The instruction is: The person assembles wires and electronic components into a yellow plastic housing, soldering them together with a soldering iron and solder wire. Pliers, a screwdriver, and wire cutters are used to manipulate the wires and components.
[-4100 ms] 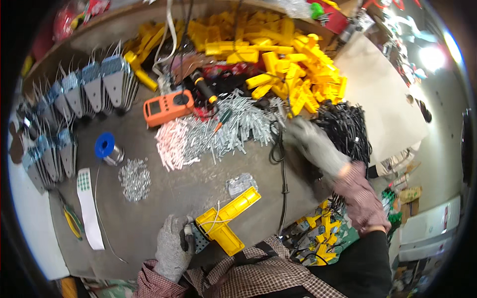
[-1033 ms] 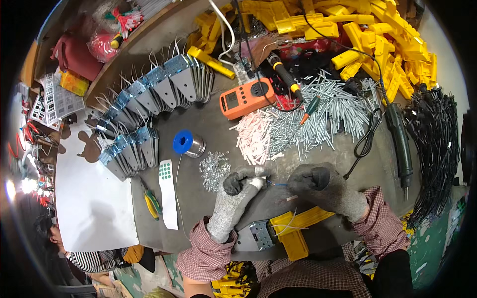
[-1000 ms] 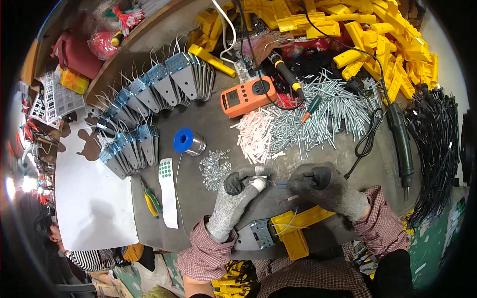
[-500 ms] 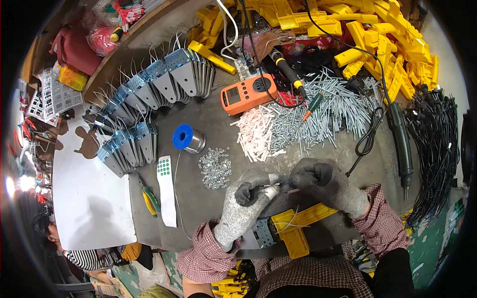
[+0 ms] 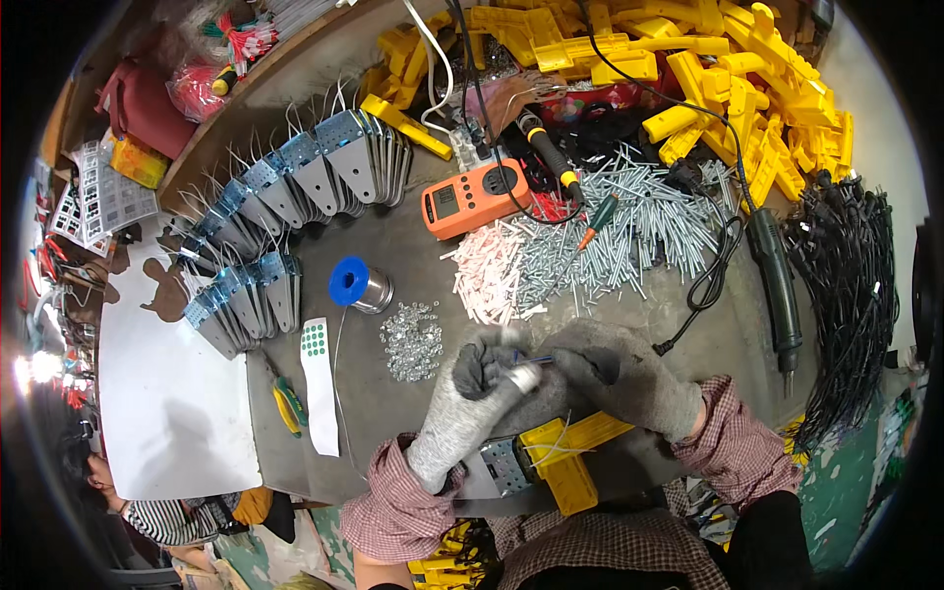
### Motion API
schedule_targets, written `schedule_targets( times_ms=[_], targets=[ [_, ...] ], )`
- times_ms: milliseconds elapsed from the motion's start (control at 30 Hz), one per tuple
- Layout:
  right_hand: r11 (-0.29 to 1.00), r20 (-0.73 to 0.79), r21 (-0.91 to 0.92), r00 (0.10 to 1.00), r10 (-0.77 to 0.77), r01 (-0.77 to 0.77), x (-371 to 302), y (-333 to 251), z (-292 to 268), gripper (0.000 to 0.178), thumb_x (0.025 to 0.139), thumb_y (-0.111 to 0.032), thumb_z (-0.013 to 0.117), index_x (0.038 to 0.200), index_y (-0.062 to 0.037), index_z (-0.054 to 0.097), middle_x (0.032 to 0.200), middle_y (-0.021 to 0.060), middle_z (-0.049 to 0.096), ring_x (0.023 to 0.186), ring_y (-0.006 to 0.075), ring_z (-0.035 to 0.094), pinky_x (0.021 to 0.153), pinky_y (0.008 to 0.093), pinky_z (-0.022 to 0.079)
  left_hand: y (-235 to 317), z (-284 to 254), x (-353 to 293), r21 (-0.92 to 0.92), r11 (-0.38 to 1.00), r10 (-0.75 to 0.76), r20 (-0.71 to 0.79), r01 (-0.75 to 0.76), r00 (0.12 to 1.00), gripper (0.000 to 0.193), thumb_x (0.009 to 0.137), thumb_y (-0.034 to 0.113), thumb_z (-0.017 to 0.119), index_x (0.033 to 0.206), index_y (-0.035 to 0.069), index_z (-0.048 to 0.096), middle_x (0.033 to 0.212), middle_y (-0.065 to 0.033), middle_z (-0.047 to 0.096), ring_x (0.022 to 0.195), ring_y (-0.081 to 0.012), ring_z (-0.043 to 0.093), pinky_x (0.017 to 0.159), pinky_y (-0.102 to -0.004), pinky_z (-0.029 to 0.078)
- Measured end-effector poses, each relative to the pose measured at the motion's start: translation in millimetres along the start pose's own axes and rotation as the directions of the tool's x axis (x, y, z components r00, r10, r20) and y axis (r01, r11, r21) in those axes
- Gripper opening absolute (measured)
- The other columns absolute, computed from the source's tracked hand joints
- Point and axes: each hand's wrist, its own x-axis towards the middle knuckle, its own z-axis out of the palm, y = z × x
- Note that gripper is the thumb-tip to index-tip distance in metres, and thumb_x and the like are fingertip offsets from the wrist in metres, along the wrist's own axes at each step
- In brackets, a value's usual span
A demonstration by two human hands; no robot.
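Both my hands wear grey gloves and meet above the near middle of the table, fingertips close together. My left hand is closed in a pinch, its thumb and finger tips whitish. My right hand is closed too, fingers curled toward the left fingertips. Between them shows a thin dark-blue piece, too small to name; the fingers hide most of it. Just below the hands lies a yellow plastic housing with pale wires across it, next to a perforated metal plate.
Small clear pieces lie beside a solder spool. Beyond are pink sleeves, screws and an orange meter. Metal brackets stand at left. A corded electric screwdriver and black cables lie right.
My right hand has moved left, closer to my left hand, and the fingertips now nearly touch. The whole view has shifted slightly. The yellow housing stays below the hands.
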Motion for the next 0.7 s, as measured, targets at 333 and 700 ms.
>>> schedule_targets(
  times_ms=[333,700],
  targets=[
    [0.87,0.125,-0.395,0.956,-0.265,0.293,-2.1,-3.3,-1.1,0.028,0.095,-0.014,0.061,0.121,-0.0042,0.063,0.09,0.0134,0.072,0.079,0.0216,0.071,0.072,0.0333,0.058,1.4,-4.0,-1.8,0.577,0.763,0.338,0.031,-0.293,0.941,0.019,0.096,0.021,0.058,0.099,0.002,0.063,0.088,-0.0123,0.066,0.08,-0.0211,0.062,0.075,-0.0392,0.05],
    [0.983,0.233,-0.182,0.971,0.055,-0.012,-6.2,-12.1,-16.4,0.034,0.093,-0.014,0.062,0.127,-0.011,0.06,0.111,0.0092,0.069,0.099,0.0172,0.065,0.083,0.0307,0.053,53.6,-47.8,7.7,0.846,0.44,-0.072,0.366,-0.3,0.928,0.033,0.094,0.033,0.058,0.109,0.004,0.065,0.099,-0.0174,0.067,0.097,-0.0337,0.064,0.084,-0.0432,0.052]
  ],
)
